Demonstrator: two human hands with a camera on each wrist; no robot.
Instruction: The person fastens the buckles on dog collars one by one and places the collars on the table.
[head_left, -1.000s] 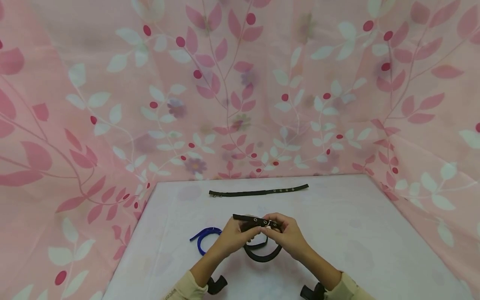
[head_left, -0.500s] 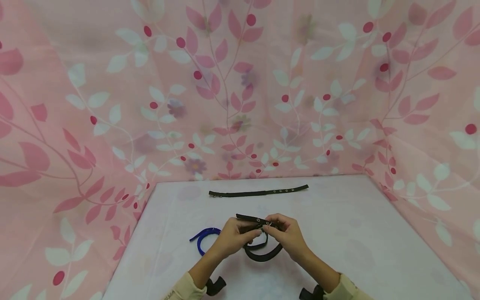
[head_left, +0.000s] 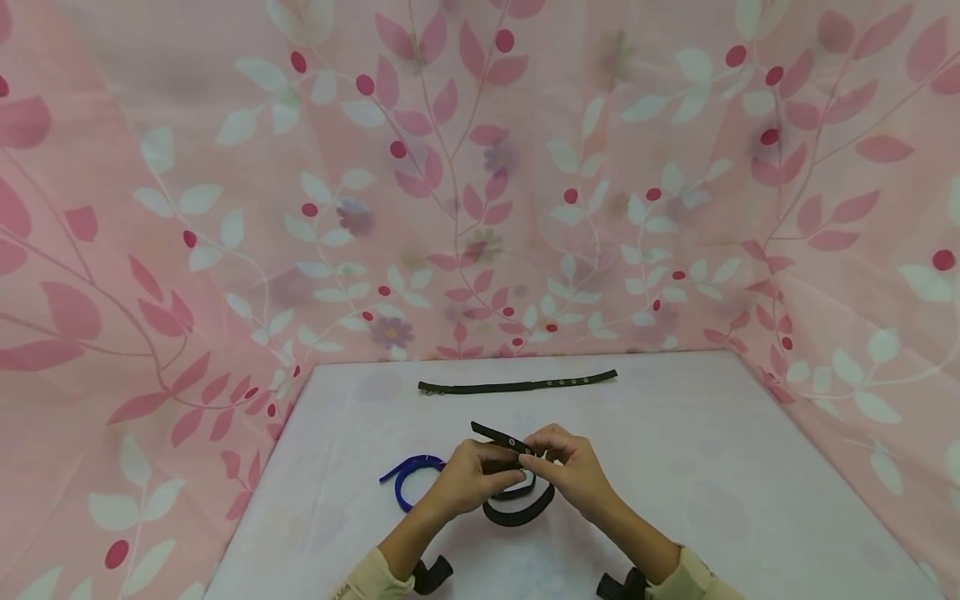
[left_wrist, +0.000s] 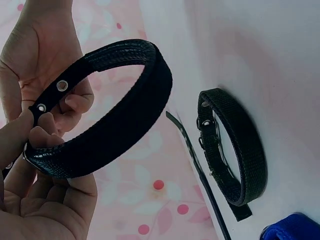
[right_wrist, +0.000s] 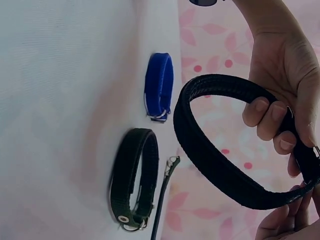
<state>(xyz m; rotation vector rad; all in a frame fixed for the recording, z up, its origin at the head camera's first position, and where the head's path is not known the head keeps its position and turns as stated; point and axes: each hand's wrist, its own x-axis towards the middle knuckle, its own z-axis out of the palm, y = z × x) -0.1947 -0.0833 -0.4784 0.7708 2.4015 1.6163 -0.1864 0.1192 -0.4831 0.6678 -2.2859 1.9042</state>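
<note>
In the head view, a black pet collar, bent into a loop, is held up between both hands. My left hand grips it by the buckle end, with the metal frame partly visible in the right wrist view. My right hand pinches the strap end, which has metal eyelets and points up to the left. The left wrist view shows the padded loop hanging away from the fingers. How far the strap runs through the buckle is hidden by fingers. Behind the loop, a dark green collar sits coiled on the table.
A coiled blue collar lies left of the hands. Farther back, a dark collar is stretched out straight on the white tabletop. Pink leaf-patterned cloth rises behind the table.
The collar's strap end has tilted more steeply, and its loop has shifted slightly left. Both hands stay near the same place, with the fingers rearranged on the strap.
</note>
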